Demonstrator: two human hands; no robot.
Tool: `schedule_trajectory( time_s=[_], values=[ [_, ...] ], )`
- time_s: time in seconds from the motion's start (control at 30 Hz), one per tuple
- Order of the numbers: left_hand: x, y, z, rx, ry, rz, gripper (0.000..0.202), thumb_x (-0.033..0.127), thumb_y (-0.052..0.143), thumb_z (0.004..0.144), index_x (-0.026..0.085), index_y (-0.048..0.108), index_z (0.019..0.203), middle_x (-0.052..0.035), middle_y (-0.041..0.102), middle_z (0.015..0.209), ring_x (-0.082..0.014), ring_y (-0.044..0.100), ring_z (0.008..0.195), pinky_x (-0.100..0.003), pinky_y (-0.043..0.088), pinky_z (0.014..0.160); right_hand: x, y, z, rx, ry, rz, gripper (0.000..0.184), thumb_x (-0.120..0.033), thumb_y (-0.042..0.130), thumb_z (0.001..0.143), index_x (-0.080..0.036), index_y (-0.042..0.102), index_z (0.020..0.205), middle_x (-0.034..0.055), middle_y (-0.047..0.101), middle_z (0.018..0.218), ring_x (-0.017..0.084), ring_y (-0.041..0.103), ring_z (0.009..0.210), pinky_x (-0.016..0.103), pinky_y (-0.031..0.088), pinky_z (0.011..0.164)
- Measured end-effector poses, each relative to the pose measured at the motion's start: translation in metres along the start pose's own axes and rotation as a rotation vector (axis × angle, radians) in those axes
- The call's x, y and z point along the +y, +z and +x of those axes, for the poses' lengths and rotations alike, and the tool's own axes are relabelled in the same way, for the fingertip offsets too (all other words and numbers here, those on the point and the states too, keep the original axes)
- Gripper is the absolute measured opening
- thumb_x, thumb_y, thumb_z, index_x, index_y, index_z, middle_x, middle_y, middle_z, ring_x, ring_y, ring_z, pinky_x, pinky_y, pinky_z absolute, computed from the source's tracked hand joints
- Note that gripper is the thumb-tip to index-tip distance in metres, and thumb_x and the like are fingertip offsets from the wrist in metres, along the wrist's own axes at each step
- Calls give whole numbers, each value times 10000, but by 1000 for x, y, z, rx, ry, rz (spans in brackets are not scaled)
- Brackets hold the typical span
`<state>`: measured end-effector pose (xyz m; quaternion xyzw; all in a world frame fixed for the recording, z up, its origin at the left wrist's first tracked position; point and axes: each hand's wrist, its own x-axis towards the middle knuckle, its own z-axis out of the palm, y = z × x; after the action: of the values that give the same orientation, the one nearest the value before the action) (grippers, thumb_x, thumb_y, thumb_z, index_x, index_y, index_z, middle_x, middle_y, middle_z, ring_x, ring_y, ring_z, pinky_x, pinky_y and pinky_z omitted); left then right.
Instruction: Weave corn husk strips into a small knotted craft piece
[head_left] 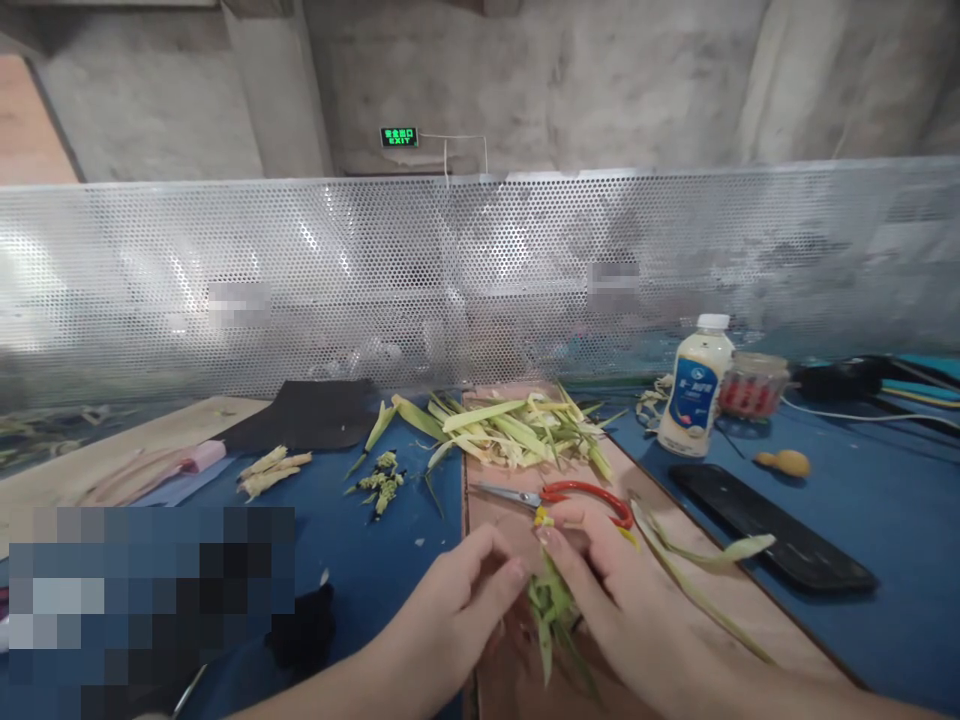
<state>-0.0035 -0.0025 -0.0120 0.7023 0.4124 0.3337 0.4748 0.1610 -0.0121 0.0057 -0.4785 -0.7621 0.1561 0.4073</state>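
Observation:
Both my hands meet low in the middle of the view around a small bundle of green leaf strips (553, 600), whose loose ends hang downward. My left hand (469, 590) has its fingers curled and its thumb against the bundle's left side. My right hand (611, 585) pinches the top of it between thumb and forefinger, beside a small yellow piece (541, 517). Just beyond my fingers lie red-handled scissors (589, 488). Parts of the bundle are hidden behind my fingers.
A pile of green strips (517, 430) lies on the pinkish board (787, 640). Left are small green knotted pieces (382, 485), pale bundles (274, 470) and a black sheet (304, 415). Right are a bottle (694, 390), jar (752, 388), small gourd (784, 463) and black tray (772, 525). A perforated metal screen (337, 280) stands behind.

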Motion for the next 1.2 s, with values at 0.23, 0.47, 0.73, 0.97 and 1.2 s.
schedule_trajectory(
  time_s=[0.23, 0.47, 0.73, 0.97, 1.2],
  values=[
    [4, 1, 3, -91, -69, -146, 353, 466, 420, 819, 168, 415, 628, 32, 492, 562, -65, 393, 456, -187, 294, 462, 2, 1, 2, -9, 38, 83, 186, -342, 309, 883, -210, 438, 853, -40, 505, 531, 120, 512, 468, 206, 419, 429],
    [16, -2, 0, -76, -44, -214, 362, 465, 425, 818, 172, 395, 609, 12, 546, 610, -65, 400, 465, -200, 328, 499, 10, 1, 4, -18, 37, 43, 238, -380, 290, 890, -204, 441, 836, -11, 488, 606, 142, 500, 559, 237, 404, 481],
    [17, -7, 0, 41, 9, -177, 344, 390, 421, 844, 158, 452, 592, 13, 545, 602, -84, 470, 545, -208, 377, 595, 29, 3, 5, 89, -11, 67, 218, -382, 340, 900, -200, 455, 926, 39, 569, 809, 173, 531, 754, 312, 419, 711],
    [8, -4, 4, 46, -12, -386, 306, 379, 414, 854, 155, 445, 647, 4, 565, 620, -93, 523, 551, -232, 425, 585, 25, 4, 4, 112, 11, 62, 197, -380, 338, 901, -211, 439, 913, 21, 559, 765, 153, 534, 710, 288, 439, 680],
    [8, -1, 8, 184, -13, -469, 234, 398, 419, 843, 183, 386, 757, 33, 532, 619, -119, 566, 537, -209, 439, 416, -2, 1, 0, 152, 3, 11, 158, -339, 370, 855, -221, 475, 843, 31, 612, 716, 157, 595, 658, 230, 489, 546]
  ],
)
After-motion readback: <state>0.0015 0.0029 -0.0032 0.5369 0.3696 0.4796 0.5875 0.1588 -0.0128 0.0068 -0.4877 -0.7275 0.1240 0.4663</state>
